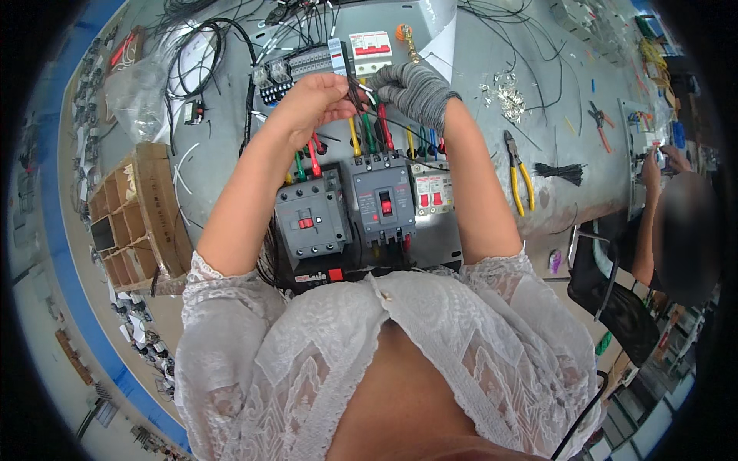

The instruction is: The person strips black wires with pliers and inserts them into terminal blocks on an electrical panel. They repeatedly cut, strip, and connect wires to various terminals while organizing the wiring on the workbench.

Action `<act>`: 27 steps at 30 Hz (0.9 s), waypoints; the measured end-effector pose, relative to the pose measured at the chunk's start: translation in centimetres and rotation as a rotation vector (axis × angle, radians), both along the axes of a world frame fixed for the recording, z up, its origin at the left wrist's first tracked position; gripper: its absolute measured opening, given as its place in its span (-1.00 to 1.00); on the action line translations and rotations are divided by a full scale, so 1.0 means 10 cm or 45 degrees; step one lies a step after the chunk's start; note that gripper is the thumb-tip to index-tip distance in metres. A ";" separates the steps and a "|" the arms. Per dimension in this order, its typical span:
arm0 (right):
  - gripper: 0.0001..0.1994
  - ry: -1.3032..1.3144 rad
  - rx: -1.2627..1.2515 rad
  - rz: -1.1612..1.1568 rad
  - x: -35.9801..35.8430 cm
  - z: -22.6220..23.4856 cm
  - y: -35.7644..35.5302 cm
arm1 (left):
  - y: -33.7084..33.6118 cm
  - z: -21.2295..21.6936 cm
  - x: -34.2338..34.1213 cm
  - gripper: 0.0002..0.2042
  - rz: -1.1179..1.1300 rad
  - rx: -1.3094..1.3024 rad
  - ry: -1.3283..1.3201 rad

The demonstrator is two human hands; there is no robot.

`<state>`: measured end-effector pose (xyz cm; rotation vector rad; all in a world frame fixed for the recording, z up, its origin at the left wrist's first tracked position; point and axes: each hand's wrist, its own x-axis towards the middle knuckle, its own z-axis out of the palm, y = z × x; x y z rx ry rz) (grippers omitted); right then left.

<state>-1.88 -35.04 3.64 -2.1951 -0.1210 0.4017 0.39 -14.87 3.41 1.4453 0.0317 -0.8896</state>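
Observation:
My bare left hand (312,106) and my right hand (416,94), in a grey striped knit glove, meet over the wiring panel. Between their fingertips are thin black wires (354,95) with white sleeves at their ends; both hands pinch them. Just beyond my left fingers stand a narrow blue-grey module (337,57) and a row of grey terminal blocks (310,61). A white breaker with red levers (371,51) sits past the fingertips. Below the hands, thick yellow, green and red cables run into a grey moulded-case breaker (383,201). Left of it is a grey contactor (311,215).
Yellow-handled cutters (520,175), black cable ties (560,174) and a heap of small metal terminals (504,95) lie to the right. Red-handled pliers (600,123) are farther off. At left stand a cardboard divider box (138,215) and a plastic bag (138,104). Another person works at far right.

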 end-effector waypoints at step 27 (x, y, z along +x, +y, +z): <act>-0.84 -0.478 -0.677 0.087 -0.05 0.28 0.28 | 0.03 0.00 0.05 -0.86 0.028 -0.068 0.087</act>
